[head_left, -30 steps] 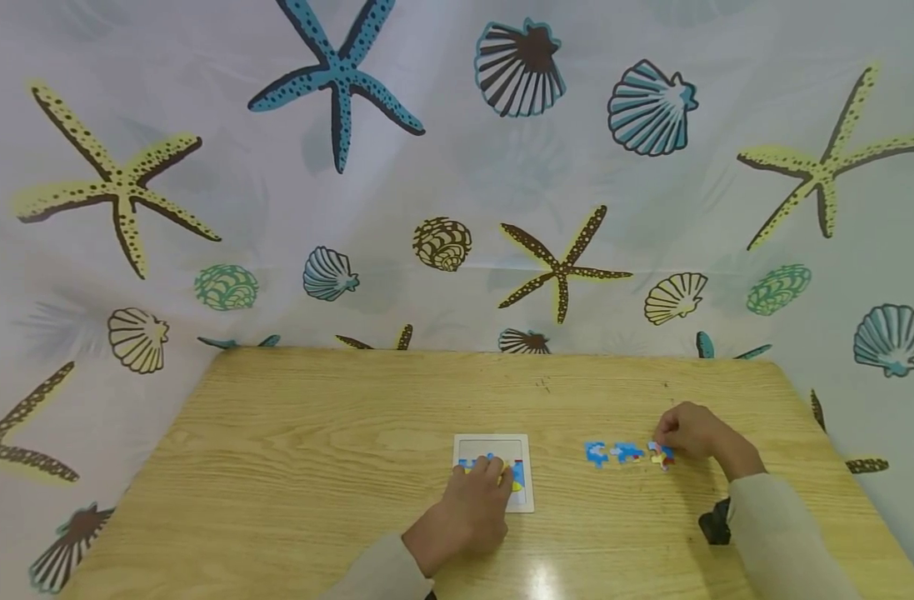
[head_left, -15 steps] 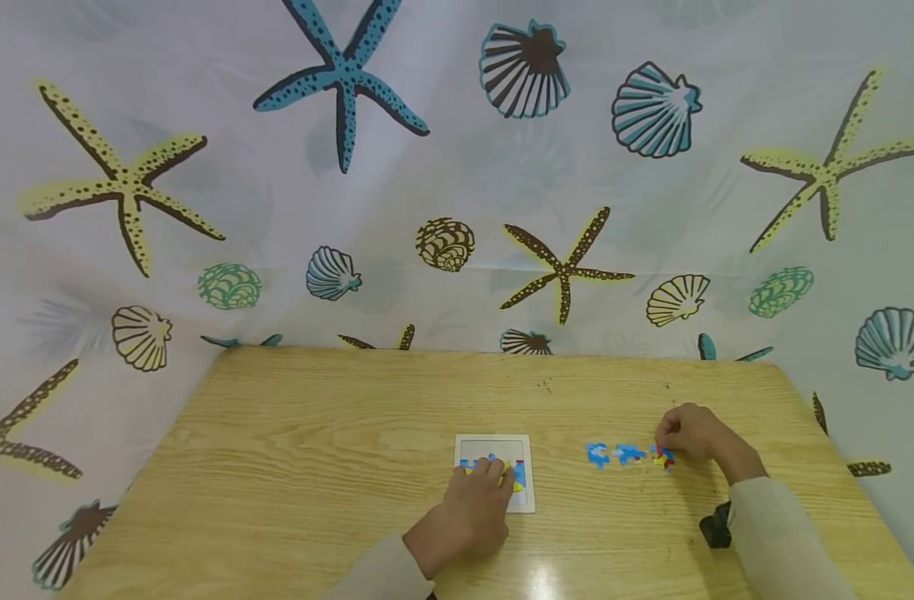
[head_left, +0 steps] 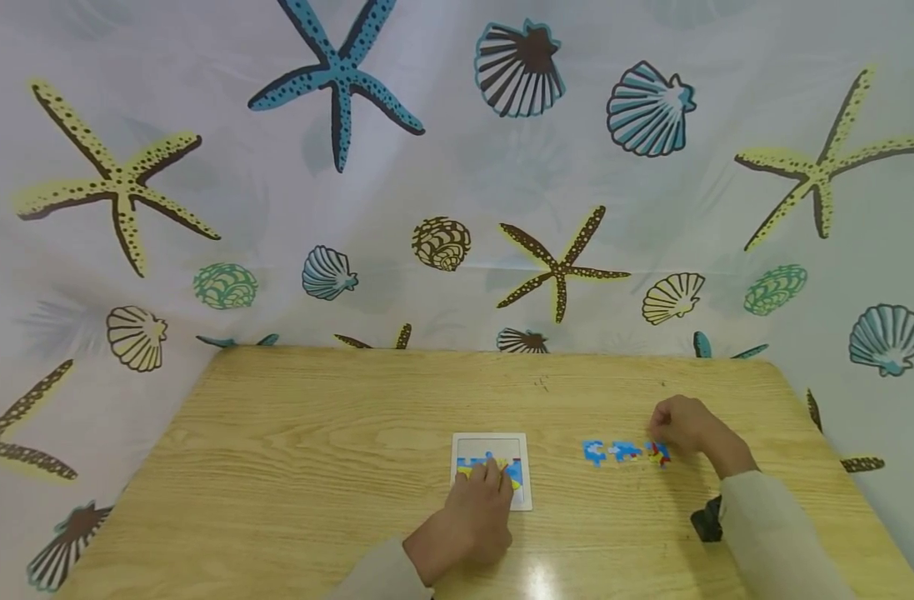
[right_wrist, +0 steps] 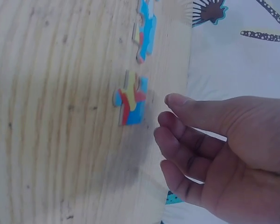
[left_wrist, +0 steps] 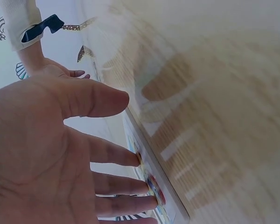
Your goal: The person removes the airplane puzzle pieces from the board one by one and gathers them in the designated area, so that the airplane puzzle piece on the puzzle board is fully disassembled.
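Note:
My left hand [head_left: 477,515] rests its fingertips on a partly filled jigsaw puzzle in a pale frame [head_left: 527,490]. In the left wrist view its fingers are straight, their tips right at the blue, yellow and red pieces, with the thumb held apart. My right hand [head_left: 685,425] is just beyond the rightmost of three loose jigsaw pieces, a red, yellow and blue one [right_wrist: 133,100]. Loosely curled fingers [right_wrist: 170,142] and a thumb with nothing between them show in the right wrist view. The middle piece [head_left: 625,451] and left piece [head_left: 594,452] are mostly blue.
The wooden table [head_left: 292,458] reaches back to a hanging cloth [head_left: 397,192] printed with starfish and shells. A black device [head_left: 706,520] is strapped at the right wrist. The loose pieces lie in a row right of the framed puzzle.
The rightmost loose piece shows its colours turned round from a second ago. My right fingers have let go of it and drawn slightly back. The left hand has stayed on the puzzle.

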### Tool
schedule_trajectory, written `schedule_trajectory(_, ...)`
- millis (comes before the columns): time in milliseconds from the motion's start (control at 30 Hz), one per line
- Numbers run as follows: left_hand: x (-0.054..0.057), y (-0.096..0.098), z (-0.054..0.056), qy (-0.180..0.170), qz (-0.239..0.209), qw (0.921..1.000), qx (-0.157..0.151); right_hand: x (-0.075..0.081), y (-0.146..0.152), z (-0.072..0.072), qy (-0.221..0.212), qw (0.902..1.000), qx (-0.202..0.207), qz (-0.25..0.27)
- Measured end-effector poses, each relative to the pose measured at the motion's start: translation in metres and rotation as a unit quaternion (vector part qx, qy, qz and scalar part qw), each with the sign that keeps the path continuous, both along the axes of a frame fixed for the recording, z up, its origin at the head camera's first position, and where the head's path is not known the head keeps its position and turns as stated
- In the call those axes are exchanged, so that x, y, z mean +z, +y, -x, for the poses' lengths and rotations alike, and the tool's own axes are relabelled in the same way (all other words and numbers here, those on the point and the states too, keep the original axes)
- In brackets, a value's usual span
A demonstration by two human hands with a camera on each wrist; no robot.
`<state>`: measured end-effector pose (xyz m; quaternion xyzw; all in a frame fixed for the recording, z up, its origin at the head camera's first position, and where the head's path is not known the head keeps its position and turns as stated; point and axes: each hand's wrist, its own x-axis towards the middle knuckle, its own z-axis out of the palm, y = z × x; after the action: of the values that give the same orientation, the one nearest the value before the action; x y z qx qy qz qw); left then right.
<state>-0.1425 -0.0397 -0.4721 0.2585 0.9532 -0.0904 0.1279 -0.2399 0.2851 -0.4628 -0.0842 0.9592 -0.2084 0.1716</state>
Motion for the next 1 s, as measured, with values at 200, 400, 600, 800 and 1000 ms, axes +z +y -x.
schedule_trajectory(200, 0.000, 0.000, -0.002, 0.014, -0.003, 0.9999, -0.002, 0.005, -0.015, -0.001, 0.025, 0.9995, 0.016, 0.012)
schedule_trajectory(400, -0.001, 0.001, -0.004, 0.015, -0.006, 0.9999, -0.003, 0.008, -0.035, 0.000, 0.033, 0.9987, 0.030, 0.026)
schedule_trajectory(600, -0.003, 0.003, -0.007, -0.002, -0.001, 1.0000, -0.002, 0.009, -0.062, 0.004, 0.028, 0.9981, 0.038, 0.039)
schedule_trajectory(800, -0.003, 0.004, -0.010, -0.001, -0.022, 0.9998, -0.003, 0.010, -0.093, 0.005, 0.039, 0.9967, 0.061, 0.037)
schedule_trajectory(1000, 0.002, 0.005, -0.015, -0.003, 0.004, 1.0000, -0.007, 0.010, -0.129, 0.003, 0.051, 0.9947, 0.077, 0.044)
